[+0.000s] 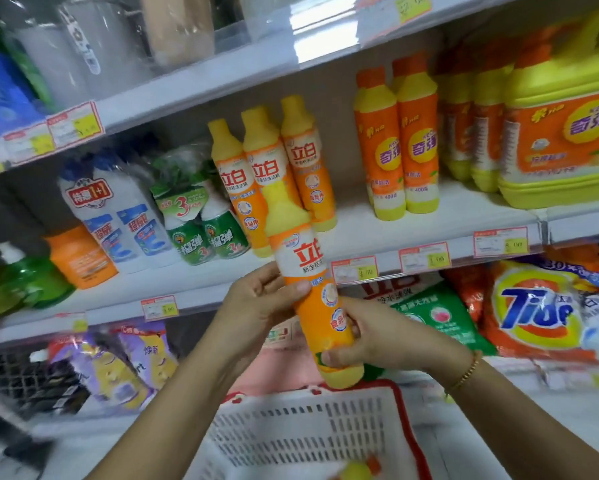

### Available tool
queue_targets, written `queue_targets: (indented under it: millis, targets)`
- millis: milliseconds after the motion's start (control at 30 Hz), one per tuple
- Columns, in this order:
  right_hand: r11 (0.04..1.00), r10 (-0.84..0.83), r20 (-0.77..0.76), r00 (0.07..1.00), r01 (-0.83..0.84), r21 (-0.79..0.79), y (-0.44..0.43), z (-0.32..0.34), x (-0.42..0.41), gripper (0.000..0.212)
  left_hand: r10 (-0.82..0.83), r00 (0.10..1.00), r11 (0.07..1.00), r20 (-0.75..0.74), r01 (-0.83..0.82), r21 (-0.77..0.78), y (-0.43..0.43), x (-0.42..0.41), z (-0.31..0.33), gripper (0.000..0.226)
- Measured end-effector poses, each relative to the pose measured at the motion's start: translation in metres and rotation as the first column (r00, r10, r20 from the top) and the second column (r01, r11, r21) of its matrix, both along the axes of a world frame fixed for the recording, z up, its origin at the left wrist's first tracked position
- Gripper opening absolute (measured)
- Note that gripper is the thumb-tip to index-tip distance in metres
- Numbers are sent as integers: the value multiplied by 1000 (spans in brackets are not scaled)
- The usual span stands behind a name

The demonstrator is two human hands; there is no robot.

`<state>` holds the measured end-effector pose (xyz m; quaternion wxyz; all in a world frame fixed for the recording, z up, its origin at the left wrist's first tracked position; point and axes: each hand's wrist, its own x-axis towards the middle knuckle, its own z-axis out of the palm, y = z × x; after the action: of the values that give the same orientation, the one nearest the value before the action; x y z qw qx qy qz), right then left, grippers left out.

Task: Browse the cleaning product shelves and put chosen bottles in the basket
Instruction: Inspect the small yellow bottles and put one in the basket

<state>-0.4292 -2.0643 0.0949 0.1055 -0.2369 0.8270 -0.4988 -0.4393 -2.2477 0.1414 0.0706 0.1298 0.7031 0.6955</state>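
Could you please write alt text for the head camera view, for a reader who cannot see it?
Two hands hold a tilted orange and yellow bottle above a white basket: the left hand grips its middle, the right hand its lower end. Behind it, matching bottles stand on a store shelf.

shelves: white, three tiers, running left to right | back panel: plain grey-beige | price tags: red-edged, yellow patches, clipped along shelf fronts | floor: pale, blurred | light: bright glare on top shelf's clear strip
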Motion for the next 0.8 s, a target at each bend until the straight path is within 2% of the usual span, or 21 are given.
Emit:
queue_targets:
  millis: [133, 267, 367, 400, 433, 533, 600, 800]
  targets:
    - [999, -31, -90, 995, 29, -19, -36, -8, 10, 60, 116, 991, 991, -68, -111, 71, -38, 24, -5, 47]
    - [982, -80, -175, 981, 47, -182, -68, -1, 17, 50, 236, 964, 946, -125, -198, 258, -66, 39, 6, 71]
    - [967, -198, -365, 910, 121, -225, -76, 3, 16, 64, 293, 953, 874, -78, -233, 426, -80, 41, 10, 33]
    - [970, -209, -427, 880, 130, -206, -78, 3, 13, 71, 300, 952, 862, -63, -242, 445, -83, 40, 12, 29]
    - [973, -211, -481, 851, 136, -187, -79, 3, 10, 74, 295, 953, 858, -63, -236, 457, -88, 38, 13, 35]
    - [967, -248, -553, 796, 165, -195, -85, -3, 0, 68, 300, 951, 841, -69, -230, 490, -100, 30, 16, 77]
    - [952, -288, -565, 773, 169, -253, -94, -10, -6, 65, 308, 950, 820, -43, -242, 519, -106, 26, 13, 84]
    - [892, -430, -633, 644, 195, -407, -121, -20, -11, 53, 257, 966, 755, 7, -206, 622, -123, 14, 5, 59]
